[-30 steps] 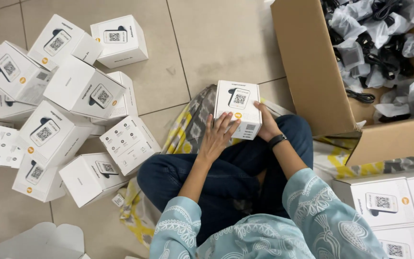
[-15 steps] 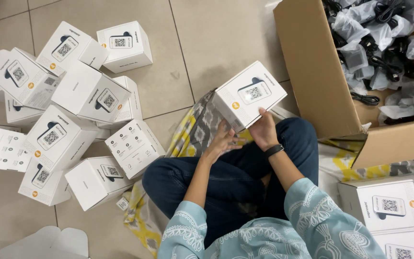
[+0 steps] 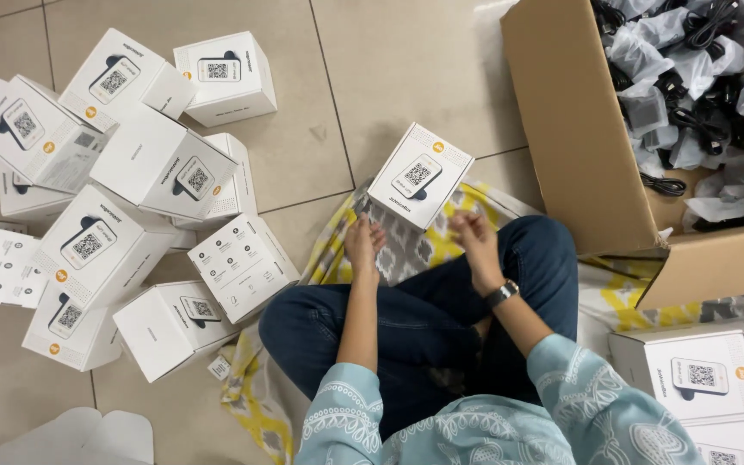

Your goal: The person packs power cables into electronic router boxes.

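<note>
While the person sits cross-legged on the tiled floor (image 3: 406,77), both hands hover just below a small white box (image 3: 419,175), which sits tilted in front of the knees, over the yellow-and-grey patterned cloth (image 3: 415,254). That box looks free of both hands right now; whether it rests on the cloth or is in the air, I cannot tell. Left hand (image 3: 363,239) has its fingers loosely curled, gripping nothing, just beside the box's lower left corner. Right hand (image 3: 474,231) is the same story, fingers half-bent and empty, near the box's lower right edge, a dark wristwatch (image 3: 501,294) on its wrist. Off to the left, a jumbled heap of matching white boxes (image 3: 131,198) sprawls over the floor. Upper right, a big open cardboard carton (image 3: 579,146) holds bagged black cables (image 3: 691,77). Lower right, more white boxes (image 3: 699,379) sit in a neat stack.
</note>
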